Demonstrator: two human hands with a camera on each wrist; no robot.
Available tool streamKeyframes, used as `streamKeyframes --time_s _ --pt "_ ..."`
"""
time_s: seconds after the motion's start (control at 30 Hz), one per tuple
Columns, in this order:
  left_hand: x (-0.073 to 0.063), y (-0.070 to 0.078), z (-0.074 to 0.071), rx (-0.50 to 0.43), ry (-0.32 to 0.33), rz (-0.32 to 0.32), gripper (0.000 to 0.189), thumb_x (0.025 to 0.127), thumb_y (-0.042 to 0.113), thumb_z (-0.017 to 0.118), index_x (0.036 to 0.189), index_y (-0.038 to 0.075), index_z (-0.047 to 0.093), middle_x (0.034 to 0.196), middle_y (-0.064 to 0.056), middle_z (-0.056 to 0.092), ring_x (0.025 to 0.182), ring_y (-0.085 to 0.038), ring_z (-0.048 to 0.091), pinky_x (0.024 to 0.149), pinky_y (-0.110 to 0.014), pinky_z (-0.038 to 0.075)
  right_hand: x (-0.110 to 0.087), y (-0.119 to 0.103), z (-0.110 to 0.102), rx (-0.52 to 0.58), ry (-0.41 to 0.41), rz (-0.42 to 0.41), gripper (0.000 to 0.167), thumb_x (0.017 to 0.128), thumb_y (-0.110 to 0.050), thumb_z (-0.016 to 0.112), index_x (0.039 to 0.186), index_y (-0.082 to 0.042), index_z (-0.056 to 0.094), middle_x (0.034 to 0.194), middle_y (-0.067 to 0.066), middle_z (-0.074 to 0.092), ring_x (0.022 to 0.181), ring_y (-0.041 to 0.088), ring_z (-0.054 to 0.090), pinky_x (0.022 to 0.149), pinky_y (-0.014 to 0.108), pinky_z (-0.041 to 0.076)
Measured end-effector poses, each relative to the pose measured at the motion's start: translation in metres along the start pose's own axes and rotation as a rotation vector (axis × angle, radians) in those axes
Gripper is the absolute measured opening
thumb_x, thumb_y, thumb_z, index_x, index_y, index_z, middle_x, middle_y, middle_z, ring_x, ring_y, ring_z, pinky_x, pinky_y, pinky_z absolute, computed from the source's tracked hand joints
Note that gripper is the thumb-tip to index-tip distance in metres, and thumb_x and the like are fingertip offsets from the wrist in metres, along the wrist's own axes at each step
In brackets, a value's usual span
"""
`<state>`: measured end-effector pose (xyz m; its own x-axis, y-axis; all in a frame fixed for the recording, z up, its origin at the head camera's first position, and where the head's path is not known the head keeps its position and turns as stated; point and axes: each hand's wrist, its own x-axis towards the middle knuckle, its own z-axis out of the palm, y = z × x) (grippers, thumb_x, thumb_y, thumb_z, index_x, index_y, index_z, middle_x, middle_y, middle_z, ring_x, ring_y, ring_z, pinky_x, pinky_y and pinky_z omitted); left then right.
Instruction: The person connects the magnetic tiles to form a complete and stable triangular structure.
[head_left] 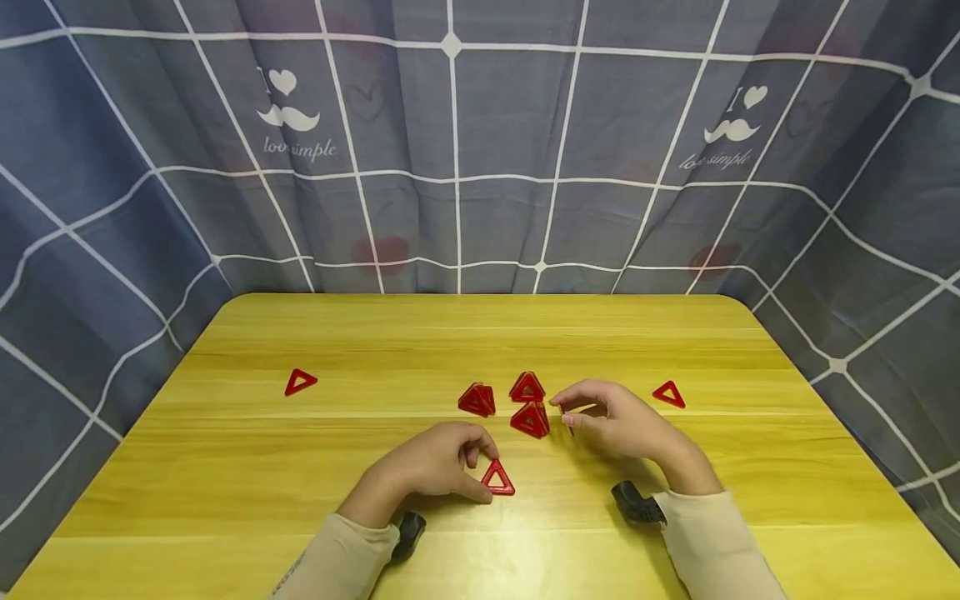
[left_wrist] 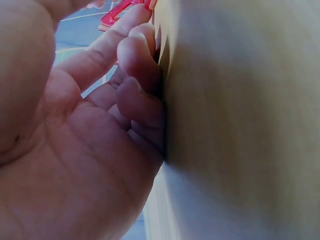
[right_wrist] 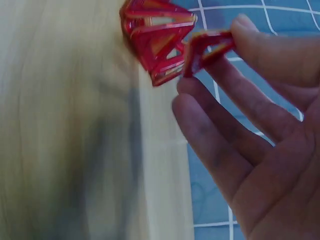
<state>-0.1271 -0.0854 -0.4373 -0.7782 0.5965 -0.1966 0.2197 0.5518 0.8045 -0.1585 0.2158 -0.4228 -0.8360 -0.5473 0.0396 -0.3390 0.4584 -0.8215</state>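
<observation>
My left hand point(head_left: 437, 461) rests low over the table, its thumb and index finger at two corners of a red open-centred triangle tile point(head_left: 504, 485) that lies flat. In the left wrist view the other fingers of the left hand point(left_wrist: 100, 115) curl against the wood. My right hand point(head_left: 618, 423) pinches another triangle tile point(right_wrist: 194, 59) by its edges, tilted up on its side. Just left of that tile, red triangles lean together as small pyramids: a front one point(head_left: 530, 420), a back one point(head_left: 527, 387) and a left one point(head_left: 477, 400).
One loose red triangle point(head_left: 300, 382) lies at the far left of the wooden table point(head_left: 225, 467), another loose triangle point(head_left: 669, 394) to the right beyond the right hand. A grey-blue checked curtain point(head_left: 495, 217) hangs behind and at both sides.
</observation>
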Motion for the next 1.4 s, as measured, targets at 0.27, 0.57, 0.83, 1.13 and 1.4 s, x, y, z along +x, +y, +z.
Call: streamKeyframes --time_s 0.27,0.57,0.83,1.13,1.4 --pt "0.000 -0.001 -0.001 -0.012 0.013 0.013 0.036 0.076 0.019 0.091 0.104 0.015 0.068 0.082 -0.004 0.054 0.066 -0.012 0.043 0.060 -0.027 0.037 0.006 -0.011 0.015 0.033 -0.146 -0.105 0.021 0.097 -0.011 0.069 0.116 -0.004 0.072 0.113 0.008 0.069 0.102 0.021 0.064 0.090 0.034 0.052" --pt "0.002 -0.004 0.000 0.000 0.050 0.028 0.036 0.073 0.019 0.093 0.101 0.015 0.070 0.080 -0.003 0.058 0.064 -0.011 0.046 0.058 -0.027 0.040 0.014 -0.012 0.043 0.032 -0.236 -0.086 0.018 0.096 -0.010 0.070 0.114 -0.009 0.072 0.115 0.001 0.067 0.106 0.019 0.063 0.095 0.036 0.051" --pt "0.002 -0.003 -0.002 -0.012 0.064 0.013 0.037 0.071 0.016 0.094 0.100 0.014 0.070 0.080 -0.002 0.060 0.064 -0.013 0.050 0.058 -0.027 0.042 0.017 -0.016 0.054 0.046 -0.237 -0.068 0.022 0.095 -0.008 0.071 0.117 -0.008 0.073 0.114 0.001 0.068 0.106 0.014 0.063 0.093 0.030 0.050" --pt "0.001 -0.003 -0.002 -0.003 0.081 -0.002 0.038 0.068 0.018 0.095 0.097 0.015 0.071 0.079 0.001 0.062 0.066 -0.013 0.053 0.061 -0.028 0.044 0.018 -0.018 0.061 0.171 -0.261 -0.039 0.023 0.094 -0.006 0.072 0.116 -0.006 0.073 0.113 0.001 0.068 0.105 0.016 0.066 0.090 0.029 0.053" --pt "0.000 -0.002 -0.001 0.000 0.075 -0.003 0.038 0.069 0.018 0.095 0.097 0.014 0.070 0.079 -0.001 0.061 0.064 -0.012 0.050 0.058 -0.027 0.042 0.020 -0.014 0.068 0.244 -0.251 -0.005 0.037 0.076 -0.003 0.088 0.109 -0.007 0.071 0.111 0.006 0.065 0.108 0.020 0.066 0.089 0.030 0.053"
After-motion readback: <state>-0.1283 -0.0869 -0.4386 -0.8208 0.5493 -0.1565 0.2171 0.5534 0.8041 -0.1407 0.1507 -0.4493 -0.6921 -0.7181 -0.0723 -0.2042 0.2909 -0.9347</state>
